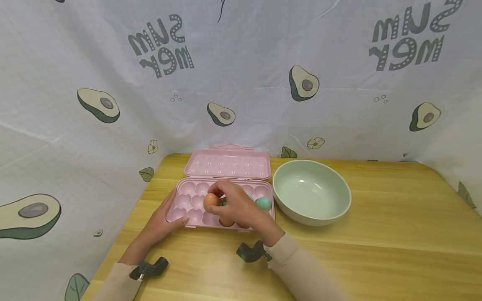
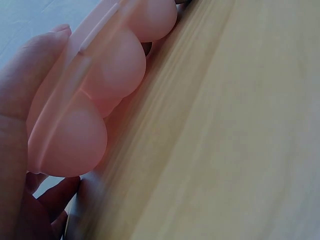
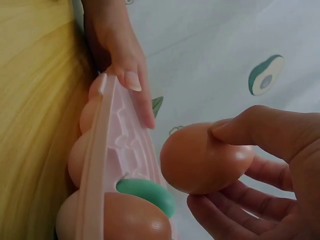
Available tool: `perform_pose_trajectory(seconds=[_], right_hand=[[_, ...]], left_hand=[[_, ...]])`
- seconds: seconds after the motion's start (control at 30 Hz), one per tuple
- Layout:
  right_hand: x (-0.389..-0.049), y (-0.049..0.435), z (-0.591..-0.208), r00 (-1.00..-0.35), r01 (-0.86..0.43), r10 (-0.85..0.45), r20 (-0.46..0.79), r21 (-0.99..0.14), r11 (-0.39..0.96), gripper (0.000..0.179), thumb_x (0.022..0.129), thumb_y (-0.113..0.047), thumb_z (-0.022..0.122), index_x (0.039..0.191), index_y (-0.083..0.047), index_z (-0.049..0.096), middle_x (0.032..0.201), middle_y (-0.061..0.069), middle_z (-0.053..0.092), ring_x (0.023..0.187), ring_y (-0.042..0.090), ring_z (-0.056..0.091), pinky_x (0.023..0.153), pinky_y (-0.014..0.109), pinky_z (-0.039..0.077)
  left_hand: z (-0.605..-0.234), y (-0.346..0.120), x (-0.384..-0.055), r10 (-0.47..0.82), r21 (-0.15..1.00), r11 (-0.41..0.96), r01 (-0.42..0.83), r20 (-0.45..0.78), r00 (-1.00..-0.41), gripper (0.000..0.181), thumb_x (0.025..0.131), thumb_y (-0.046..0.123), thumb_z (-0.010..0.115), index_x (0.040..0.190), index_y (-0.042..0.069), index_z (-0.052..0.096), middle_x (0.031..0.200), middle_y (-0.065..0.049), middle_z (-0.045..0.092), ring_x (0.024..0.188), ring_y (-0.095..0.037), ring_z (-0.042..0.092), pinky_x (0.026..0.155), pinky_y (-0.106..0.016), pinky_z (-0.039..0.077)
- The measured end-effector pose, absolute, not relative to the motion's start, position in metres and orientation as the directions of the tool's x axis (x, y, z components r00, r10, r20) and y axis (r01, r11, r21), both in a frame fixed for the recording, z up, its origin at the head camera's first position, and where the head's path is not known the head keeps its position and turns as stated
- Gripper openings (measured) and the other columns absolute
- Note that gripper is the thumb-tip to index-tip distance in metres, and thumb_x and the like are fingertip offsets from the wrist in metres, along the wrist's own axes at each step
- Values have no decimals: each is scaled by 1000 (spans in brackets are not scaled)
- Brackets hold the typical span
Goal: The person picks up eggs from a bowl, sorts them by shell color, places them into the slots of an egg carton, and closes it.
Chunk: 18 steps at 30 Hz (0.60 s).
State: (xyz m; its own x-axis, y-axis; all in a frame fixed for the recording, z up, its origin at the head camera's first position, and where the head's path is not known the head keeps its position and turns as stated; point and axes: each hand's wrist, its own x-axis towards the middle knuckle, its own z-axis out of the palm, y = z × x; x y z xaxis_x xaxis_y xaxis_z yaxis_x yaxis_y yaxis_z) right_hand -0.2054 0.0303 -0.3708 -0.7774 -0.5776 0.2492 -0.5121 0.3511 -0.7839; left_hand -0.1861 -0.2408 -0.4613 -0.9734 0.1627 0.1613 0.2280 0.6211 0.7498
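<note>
A pink egg tray (image 1: 183, 201) lies on the table with its lid folded back. My left hand (image 1: 158, 223) grips the tray's left end; in the left wrist view the thumb (image 2: 42, 57) is at the rim and the other fingers reach around the end. Between thumb and fingertips, my right hand (image 1: 241, 205) pinches a brown egg (image 3: 200, 159) above the tray's middle pockets. Brown eggs (image 1: 226, 221) and green eggs (image 1: 263, 203) sit in pockets toward the right, partly hidden beneath that hand. The pockets at the left hold nothing.
Just right of the tray stands a pale green bowl (image 1: 310, 192) with nothing in it. The open lid (image 1: 227, 163) lies at the back, near a white cloth (image 1: 256, 108) printed with avocados. Wooden tabletop (image 1: 395, 217) extends to the right.
</note>
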Motion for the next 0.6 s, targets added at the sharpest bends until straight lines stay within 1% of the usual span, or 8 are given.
perform_pose_trajectory(seconds=[0.23, 0.47, 0.6], right_hand=[[-206, 25, -378, -762, -559, -588, 271, -733, 388, 23, 80, -11, 74, 100, -12, 63, 95, -3, 61, 90, 12, 58, 81, 25, 53], [-207, 28, -385, -765, -574, -588, 262, -691, 439, 23, 79, -11, 74, 99, -13, 64, 94, -4, 61, 89, 12, 58, 82, 31, 54], [-207, 30, -387, -756, -595, -596, 271, -664, 453, 24, 79, -14, 75, 101, -12, 65, 92, -5, 61, 87, 15, 56, 78, 28, 51]], left_hand=[[-461, -241, -185, 162, 752, 618, 227, 161, -974, 102, 80, 39, 76, 156, 11, 14, 159, -16, 18, 142, -40, 21, 112, -60, 20], [-461, -240, -186, 165, 757, 612, 231, 163, -973, 102, 80, 38, 76, 156, 13, 13, 159, -16, 18, 142, -40, 21, 112, -59, 20], [-461, -241, -186, 163, 754, 616, 227, 160, -974, 102, 80, 39, 76, 156, 12, 13, 159, -16, 18, 142, -40, 21, 112, -59, 21]])
